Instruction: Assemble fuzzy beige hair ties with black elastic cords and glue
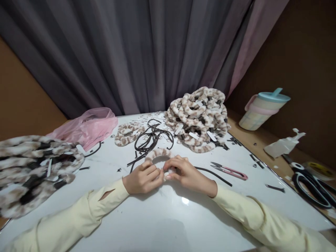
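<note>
Over the middle of the table, my left hand [145, 177] and my right hand [187, 175] meet with fingers closed on a small fluffy ring [159, 153] in white and brown. Its far curve shows above my hands; the near part is mostly hidden by my fingers. Black cord ends [214, 174] stick out on both sides of my hands. Just beyond the ring lies a loose tangle of black cord [149, 138]. To the right of my right hand rests a pair of pink-handled thread snips [231, 171].
Fluffy rings are heaped at the back right [199, 117] and at the left [34, 168]; another ring [127, 133] lies behind. A pink plastic bag [89, 126] is at the back left. On the right stand a tumbler [258, 112], a white bottle [279, 147] and black scissors [311, 189].
</note>
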A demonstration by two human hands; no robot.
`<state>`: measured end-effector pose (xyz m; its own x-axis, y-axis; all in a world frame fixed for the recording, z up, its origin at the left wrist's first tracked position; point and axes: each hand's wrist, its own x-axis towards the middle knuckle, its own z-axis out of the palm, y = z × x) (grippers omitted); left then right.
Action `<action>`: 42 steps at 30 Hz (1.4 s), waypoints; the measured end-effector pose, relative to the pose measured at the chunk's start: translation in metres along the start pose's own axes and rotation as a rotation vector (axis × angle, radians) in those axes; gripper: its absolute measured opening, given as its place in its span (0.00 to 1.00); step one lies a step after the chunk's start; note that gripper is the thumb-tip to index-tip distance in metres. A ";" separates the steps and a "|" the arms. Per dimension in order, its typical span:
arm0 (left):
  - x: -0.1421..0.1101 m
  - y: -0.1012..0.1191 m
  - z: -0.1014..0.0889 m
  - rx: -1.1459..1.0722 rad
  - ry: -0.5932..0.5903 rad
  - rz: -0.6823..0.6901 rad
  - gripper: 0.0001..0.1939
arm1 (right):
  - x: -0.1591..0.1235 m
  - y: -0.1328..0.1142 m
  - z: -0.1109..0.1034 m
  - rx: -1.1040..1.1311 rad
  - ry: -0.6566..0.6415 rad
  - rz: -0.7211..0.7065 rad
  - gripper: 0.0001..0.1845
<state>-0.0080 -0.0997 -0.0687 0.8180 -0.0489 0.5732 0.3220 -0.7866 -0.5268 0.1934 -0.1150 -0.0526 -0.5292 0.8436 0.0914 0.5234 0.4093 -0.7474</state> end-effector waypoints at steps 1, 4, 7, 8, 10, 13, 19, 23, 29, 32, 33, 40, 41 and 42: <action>0.000 0.000 0.000 -0.002 0.000 -0.002 0.07 | 0.000 -0.001 0.001 -0.042 0.016 -0.019 0.03; 0.002 -0.001 0.000 -0.009 -0.010 -0.006 0.07 | -0.001 -0.001 0.002 -0.065 0.071 -0.079 0.05; 0.002 -0.001 0.000 -0.031 -0.035 -0.018 0.08 | -0.002 0.002 0.004 -0.052 0.134 -0.133 0.07; 0.002 -0.001 0.000 -0.044 -0.041 -0.021 0.08 | -0.002 0.003 0.004 -0.039 0.147 -0.153 0.08; 0.001 -0.001 0.000 -0.070 -0.049 -0.027 0.07 | -0.002 0.006 0.005 0.004 0.157 -0.190 0.08; -0.001 -0.001 0.003 -0.117 -0.073 -0.077 0.07 | -0.001 0.008 0.005 0.062 0.165 -0.231 0.08; 0.004 0.007 0.007 -0.478 -0.266 -0.370 0.09 | 0.000 0.007 0.005 0.132 0.255 -0.262 0.06; 0.009 0.017 0.006 -0.702 -0.266 -0.664 0.12 | 0.000 0.004 0.005 0.179 0.311 -0.272 0.06; 0.016 0.017 0.002 -0.986 -0.251 -1.066 0.12 | -0.004 0.001 0.002 0.072 0.441 -0.369 0.07; 0.016 0.013 0.003 -1.029 -0.237 -1.165 0.14 | -0.005 0.003 0.003 -0.017 0.439 -0.476 0.08; 0.016 0.012 0.004 -1.041 -0.230 -1.186 0.14 | -0.005 0.003 0.004 -0.045 0.431 -0.509 0.08; 0.011 0.014 0.009 -1.248 -0.121 -1.342 0.17 | -0.005 0.009 0.006 -0.228 0.416 -0.658 0.12; 0.012 0.015 0.009 -1.311 -0.105 -1.374 0.17 | -0.006 0.009 0.006 -0.281 0.413 -0.684 0.13; 0.012 0.015 0.010 -1.384 -0.094 -1.407 0.18 | -0.006 0.010 0.005 -0.342 0.402 -0.717 0.14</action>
<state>0.0115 -0.1059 -0.0759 0.3934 0.9191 0.0226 0.1634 -0.0941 0.9821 0.1982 -0.1180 -0.0638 -0.5652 0.3765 0.7340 0.3614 0.9129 -0.1899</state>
